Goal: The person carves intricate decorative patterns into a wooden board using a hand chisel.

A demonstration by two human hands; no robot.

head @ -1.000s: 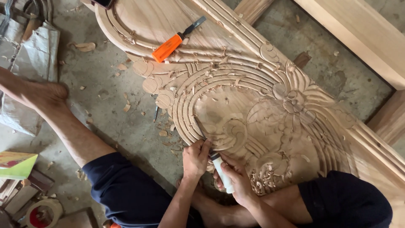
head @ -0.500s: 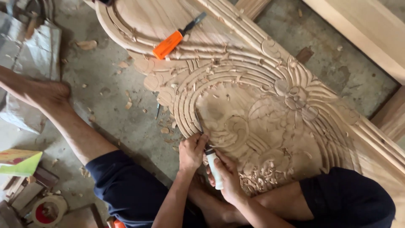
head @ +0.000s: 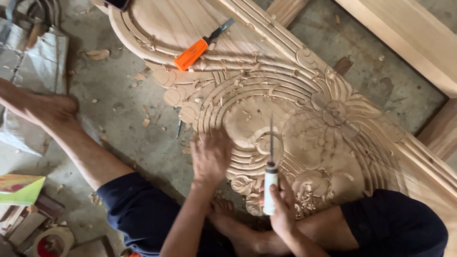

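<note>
Head view, looking down: a large carved wooden panel (head: pixel 285 95) is laid flat on a concrete floor (head: pixel 119 109), slanting from upper left to lower right, so that its face can be reached from above. Its surface is cut with curved ribs, scrolls and a flower, and pale wood chips (head: pixel 143 76) are scattered over it and the floor beside it.

The person is seated on the floor at the panel's lower edge, legs in dark shorts spread to either side of the carving; one bare foot (head: pixel 50 109) is stretched out to the left.

The right hand (head: pixel 281 209) is closed around the white handle of a carving chisel (head: pixel 270 171). The chisel is held nearly upright in the picture, its thin blade pointing away from the body and lifted over the scrollwork at the panel's middle; whether the tip touches wood cannot be told.

The left hand (head: pixel 212 154) is open, fingers spread and blurred, palm down over the ribbed curve just left of the chisel. It holds nothing.

A second chisel with an orange handle (head: pixel 193 53) is laid on the smooth upper part of the panel, well apart from both hands. A grey sack (head: pixel 38 62) lies at far left, and a tape roll (head: pixel 47 240) and a green-yellow box (head: pixel 19 188) at lower left.
</note>
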